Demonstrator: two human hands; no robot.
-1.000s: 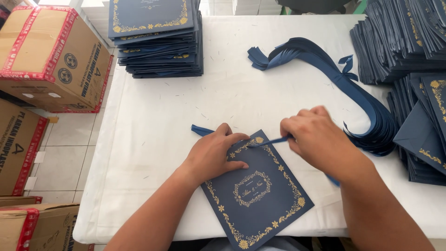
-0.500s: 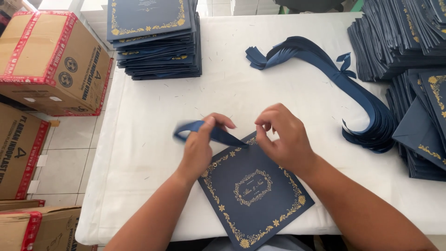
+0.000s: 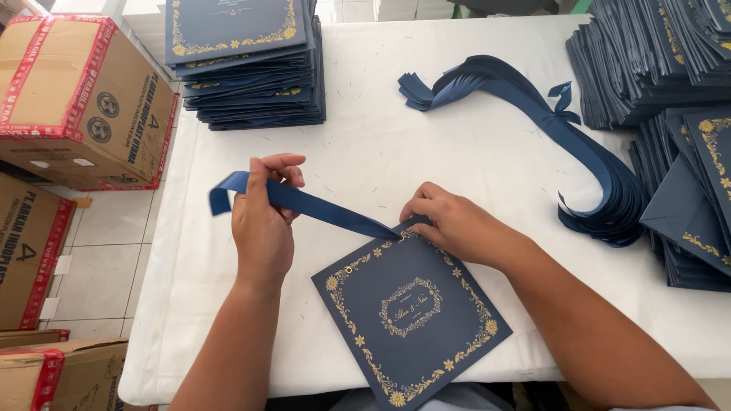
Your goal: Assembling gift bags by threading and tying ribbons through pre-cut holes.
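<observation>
Ribbon, dark blue and flat, is running taut from the left hand down to the upper corner of a navy card lying tilted on the white tablecloth. The left hand is hovering above the cloth with its fingers curled and pinching the ribbon, a short free end drooping past it to the left. The right hand is resting on the card's top corner, fingers bent and pressing down where the ribbon is meeting one of the small eyelets; whether it is actually gripping the ribbon, I cannot tell. The card is showing a gold floral border and a gold oval emblem at its centre, with a second eyelet visible along its upper left edge.

Behind the left hand, a stack of matching cards is sitting at the table's far left. A thick bundle of blue ribbons is curving across the cloth toward the right, and more piles of navy cards are crowding the right edge.

Beside the table on the tiled floor, cardboard boxes sealed with red tape are standing closed, so their contents are hidden. Another box is sitting below them.
</observation>
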